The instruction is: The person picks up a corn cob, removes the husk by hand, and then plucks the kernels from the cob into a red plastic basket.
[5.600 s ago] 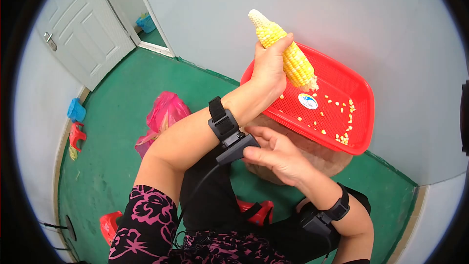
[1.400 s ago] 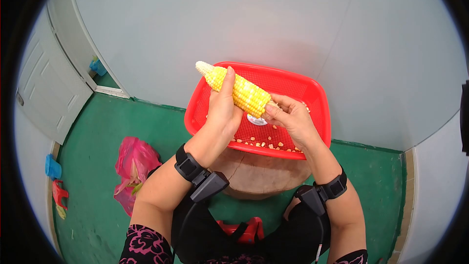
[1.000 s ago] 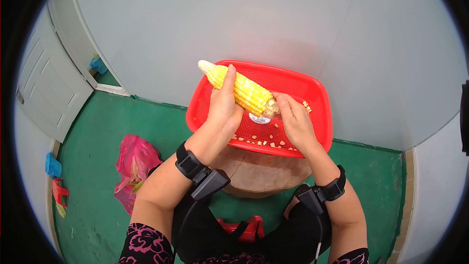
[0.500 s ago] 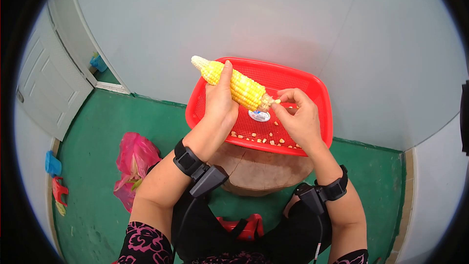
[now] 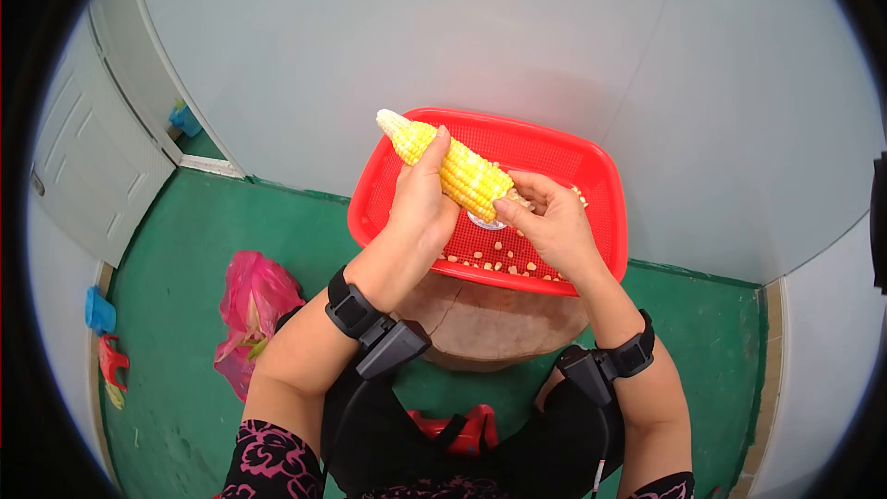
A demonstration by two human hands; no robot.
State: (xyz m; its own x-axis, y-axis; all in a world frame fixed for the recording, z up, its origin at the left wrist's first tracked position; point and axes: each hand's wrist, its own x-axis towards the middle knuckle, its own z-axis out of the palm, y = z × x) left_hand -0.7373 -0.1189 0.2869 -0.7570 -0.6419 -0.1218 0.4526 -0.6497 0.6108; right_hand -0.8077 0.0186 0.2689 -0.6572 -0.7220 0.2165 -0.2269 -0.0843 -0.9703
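A yellow corn cob point(image 5: 469, 176) lies slanted over a red mesh basket point(image 5: 605, 222), its pale tip at the upper left. My left hand point(image 5: 427, 194) is wrapped round the middle of the cob from below, thumb on top. At the cob's lower right end, my right hand point(image 5: 552, 222) pinches with thumb and fingers against the edge of the kernels; whether a kernel is between the fingertips is hidden. Several loose kernels point(image 5: 499, 266) lie in the basket, mostly along its near side. A white label shows partly below the cob.
The basket rests on a round wooden stump point(image 5: 490, 323). A pink plastic bag point(image 5: 254, 300) with husks is on the green floor at the left. Blue point(image 5: 100, 310) and red point(image 5: 112, 362) items stand by the left wall. A red stool point(image 5: 473, 432) shows between the legs.
The cob and my left hand have shifted slightly right and down. My right hand has moved a little left, its fingers now against the cob's kernels; the kernel it pinched is no longer visible.
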